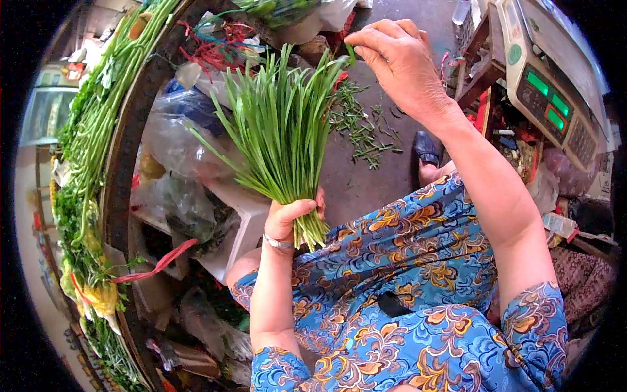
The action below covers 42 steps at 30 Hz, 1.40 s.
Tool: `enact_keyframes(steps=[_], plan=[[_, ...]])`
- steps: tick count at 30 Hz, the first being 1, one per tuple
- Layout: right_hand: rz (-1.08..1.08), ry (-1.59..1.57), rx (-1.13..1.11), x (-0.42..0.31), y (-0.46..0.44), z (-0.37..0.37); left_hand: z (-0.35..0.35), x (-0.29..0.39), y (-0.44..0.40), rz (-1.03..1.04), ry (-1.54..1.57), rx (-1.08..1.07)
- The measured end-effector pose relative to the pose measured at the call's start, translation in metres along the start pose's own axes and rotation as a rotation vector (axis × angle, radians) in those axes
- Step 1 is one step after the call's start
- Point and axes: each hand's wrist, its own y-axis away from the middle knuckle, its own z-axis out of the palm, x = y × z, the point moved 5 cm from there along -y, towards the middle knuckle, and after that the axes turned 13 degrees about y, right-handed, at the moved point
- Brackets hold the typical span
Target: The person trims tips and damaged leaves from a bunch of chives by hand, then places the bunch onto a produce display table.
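A fanned bunch of long, flat green leaves (277,130) stands upright in my left hand (294,215), whose fingers wrap round the stems just above their pale cut ends. My right hand (395,62) is raised to the upper right of the bunch. Its thumb and index finger pinch the tip of a green leaf (351,55) at the bunch's right edge. Short green trimmings (369,134) lie scattered on the grey floor (353,189) below my right hand.
A ledge of long green vegetables (98,157) curves down the left side. Clear plastic bags (176,144) and a white foam box (245,219) sit behind my left hand. At the upper right is a scale (548,98) with green displays. Red strings (212,49) lie at the top.
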Motion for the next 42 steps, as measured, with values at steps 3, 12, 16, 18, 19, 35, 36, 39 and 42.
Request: enact_keyframes(steps=[3,12,16,18,19,35,36,39,42], plan=[[-0.041,-0.063,-0.051,-0.003,-0.002,-0.002,-0.001,-0.003,-0.001,-0.021,-0.006,-0.043],[-0.016,-0.065,-0.137,-0.008,-0.003,-0.002,-0.005,-0.006,-0.002,-0.055,0.077,-0.106],[0.015,-0.222,-0.042,-0.006,-0.005,-0.001,-0.002,-0.006,-0.001,-0.047,0.071,-0.138],[0.042,-0.307,-0.108,-0.009,-0.004,-0.002,-0.001,-0.005,-0.002,-0.040,0.090,-0.162],[0.143,-0.404,-0.233,-0.008,-0.002,0.002,0.001,-0.005,-0.002,-0.040,0.089,-0.162],[0.004,-0.477,-0.559,-0.030,0.019,0.017,0.009,-0.003,0.001,-0.013,0.149,-0.169],[-0.005,-0.451,-0.590,-0.031,0.021,0.020,0.009,-0.002,0.001,-0.008,0.148,-0.170],[-0.003,-0.455,-0.595,-0.033,0.019,0.018,0.008,-0.003,0.000,-0.014,0.087,-0.188],[0.001,-0.447,-0.587,-0.032,0.018,0.017,0.011,-0.003,0.002,-0.012,0.045,-0.132]])
